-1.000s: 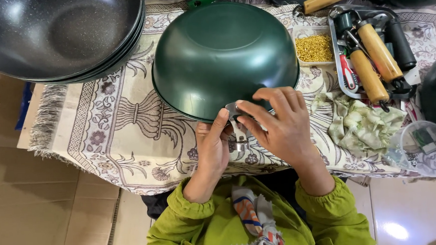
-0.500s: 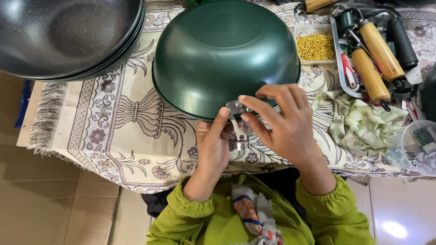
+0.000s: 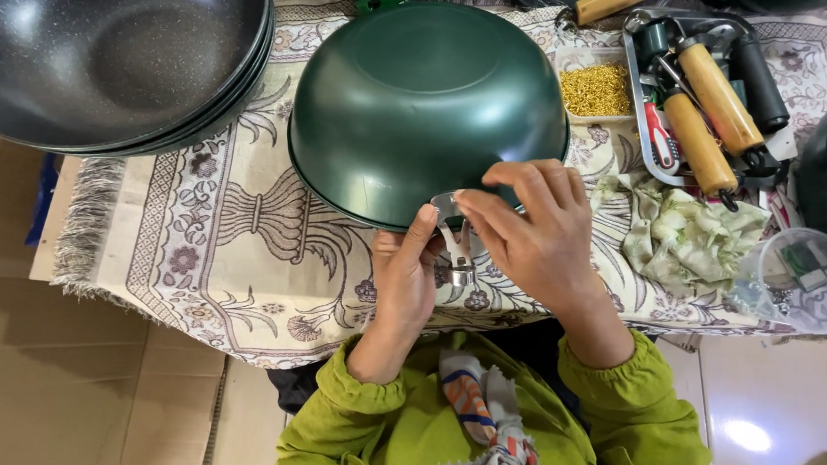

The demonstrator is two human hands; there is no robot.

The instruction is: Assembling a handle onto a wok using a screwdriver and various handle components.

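While pinched, bracket point(image 3: 456, 244) lengthwise toward wok point(image 3: 426, 109)

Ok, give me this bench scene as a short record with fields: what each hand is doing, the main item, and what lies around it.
left hand: grips the metal handle bracket at the pan's near rim
right hand: fingers on the same bracket
main item: green pan, upside down on the patterned cloth
left of it: stacked dark pans
right of it: tray of wooden-handled tools, gold screws, crumpled rag, clear cup

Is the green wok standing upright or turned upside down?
Upside down. The green wok shows its rounded outer bottom upward, its rim toward the cloth; both hands hold a metal bracket at its rim.
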